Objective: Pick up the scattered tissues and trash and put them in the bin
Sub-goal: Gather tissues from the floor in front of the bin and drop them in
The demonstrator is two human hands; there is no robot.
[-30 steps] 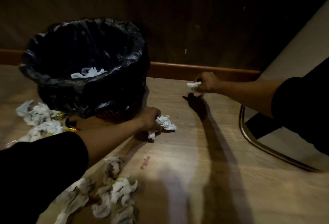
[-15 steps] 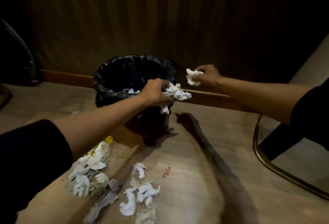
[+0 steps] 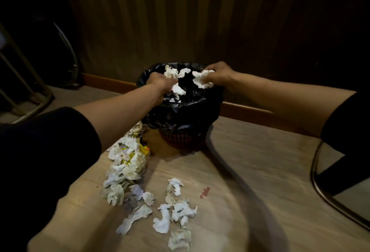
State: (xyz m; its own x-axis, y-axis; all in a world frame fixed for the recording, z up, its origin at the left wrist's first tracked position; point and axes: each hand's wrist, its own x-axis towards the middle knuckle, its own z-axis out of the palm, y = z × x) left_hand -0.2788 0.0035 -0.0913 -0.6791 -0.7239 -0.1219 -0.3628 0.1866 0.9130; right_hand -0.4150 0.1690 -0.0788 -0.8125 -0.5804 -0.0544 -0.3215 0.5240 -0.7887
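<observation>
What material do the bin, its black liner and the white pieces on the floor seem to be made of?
The bin looks like red plastic: a moulded lattice shows below the liner. The liner seems thin glossy plastic film, wrinkled with shiny highlights. The white pieces look like soft matte tissue paper, crumpled and torn. The floor appears wood-grain, possibly laminate.

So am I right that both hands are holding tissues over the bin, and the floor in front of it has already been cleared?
Not quite. The head view does show the left hand and right hand each with a grip on crumpled tissues over the bin, but the floor is not cleared: scattered tissues and a pile of tissues and wrappers lie in front of it.
</observation>
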